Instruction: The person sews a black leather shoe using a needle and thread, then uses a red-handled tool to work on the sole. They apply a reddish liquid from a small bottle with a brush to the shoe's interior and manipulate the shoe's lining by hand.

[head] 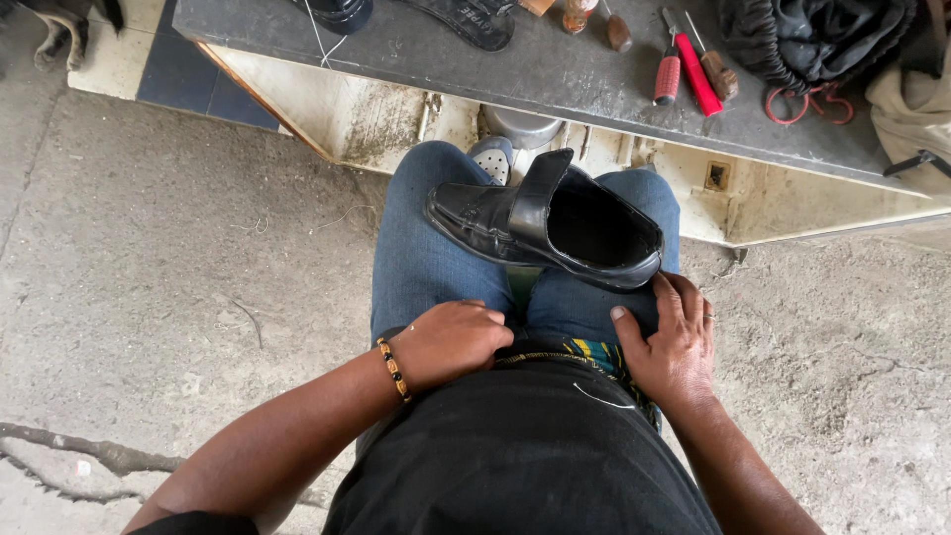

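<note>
1. A seated person in blue jeans is balancing a black leather slip-on dress shoe (543, 223) across both thighs, toe pointing left, its opening facing up and its tongue standing upright.

2. The left hand (451, 342), a beaded orange-and-black bracelet (393, 370) at its wrist, is curling into a loose fist low on the lap, near the shoe but not touching it and gripping nothing that shows.

3. The right hand (672, 345) is lying flat with fingers spread on the right thigh, its fingertips just beside the shoe's heel; whether they are touching it is hard to tell.

4. On the far side, a dark grey workbench top (555, 69) is carrying a red-handled screwdriver (667, 74), a brown wooden-handled tool (720, 71) and a loose black insole (474, 20); a dark bundled cloth (802, 35) is sitting at the far right.

5. A second shoe's perforated grey sole (492, 159) is peeking out beyond the knees, under the bench edge.

6. Judging by the scene, work on the shoe looks barely begun: no tool is in hand, and no thread, glue or patch is showing on the leather.
</note>
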